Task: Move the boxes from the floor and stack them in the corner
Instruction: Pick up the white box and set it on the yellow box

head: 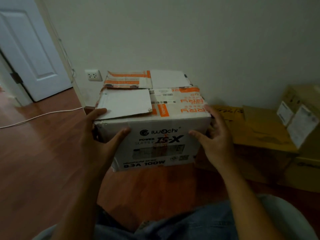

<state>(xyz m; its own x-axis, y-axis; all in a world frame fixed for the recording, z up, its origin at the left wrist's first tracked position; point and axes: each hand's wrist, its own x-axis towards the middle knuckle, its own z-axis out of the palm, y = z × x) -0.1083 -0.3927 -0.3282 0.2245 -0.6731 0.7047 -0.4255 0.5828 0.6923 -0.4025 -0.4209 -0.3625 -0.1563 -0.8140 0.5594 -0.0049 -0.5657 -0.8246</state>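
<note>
Touching orange-taped white box | left hand, right hand | flap loose

Reddish wooden floor, white printed box standing on it, brown boxes right, white cable left

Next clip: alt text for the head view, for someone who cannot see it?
A person's left hand and right hand rest against the two near corners of a white Iwachi power-supply box with loose top flaps, beside a wall. Brown cardboard boxes sit to its right on the wooden floor.
</note>
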